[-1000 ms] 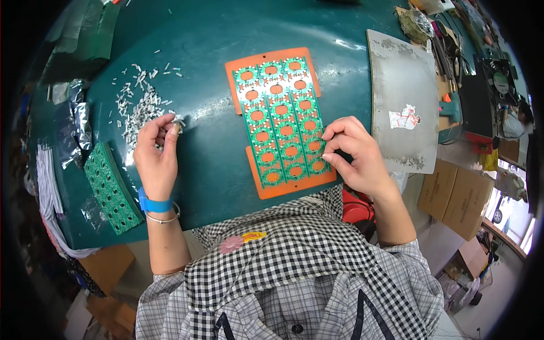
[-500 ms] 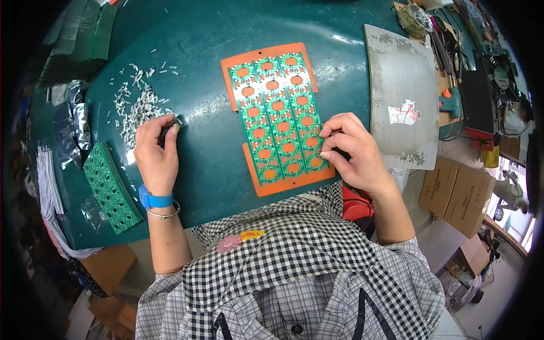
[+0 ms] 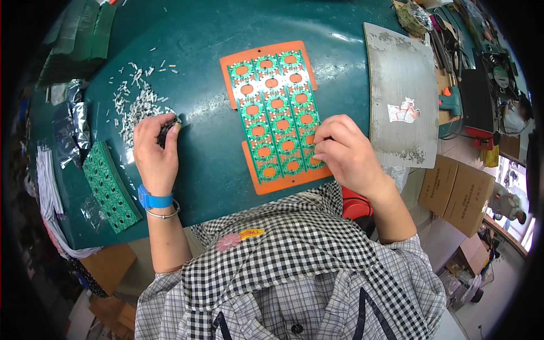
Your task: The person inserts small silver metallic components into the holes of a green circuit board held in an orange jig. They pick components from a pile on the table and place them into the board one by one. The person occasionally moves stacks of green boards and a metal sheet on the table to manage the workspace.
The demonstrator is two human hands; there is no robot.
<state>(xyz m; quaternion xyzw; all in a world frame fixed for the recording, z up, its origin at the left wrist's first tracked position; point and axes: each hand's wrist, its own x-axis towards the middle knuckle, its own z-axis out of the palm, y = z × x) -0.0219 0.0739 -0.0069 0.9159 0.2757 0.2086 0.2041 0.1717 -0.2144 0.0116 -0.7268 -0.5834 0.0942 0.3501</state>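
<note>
A panel of green circuit boards (image 3: pixel 282 124) with several oval openings lies on an orange backing plate (image 3: pixel 230 55) on the table. My right hand (image 3: pixel 351 156) is over the panel's lower right edge, thumb and fingertips pinched together. Whatever sits between those fingertips is too small or hidden to make out. My left hand (image 3: pixel 154 150), with a blue wrist strap, is closed around a dark bunch of small parts (image 3: pixel 164 135), partly covered by the fingers. Just beyond that hand spreads a loose pile of small white and grey components (image 3: pixel 140 105).
A stack of green circuit panels (image 3: pixel 110 187) rests left of my left hand, near bundled white wires (image 3: pixel 50 181) and silvery bags (image 3: pixel 72 116). To the right is a worn grey board (image 3: pixel 399 73). Cardboard boxes (image 3: pixel 456 195) stand beyond the green table (image 3: pixel 209 195).
My right hand has shifted a little left, so its fingertips reach farther over the panel's right edge. My left hand stays almost in place, its fingertips moving slightly over the dark bunch.
</note>
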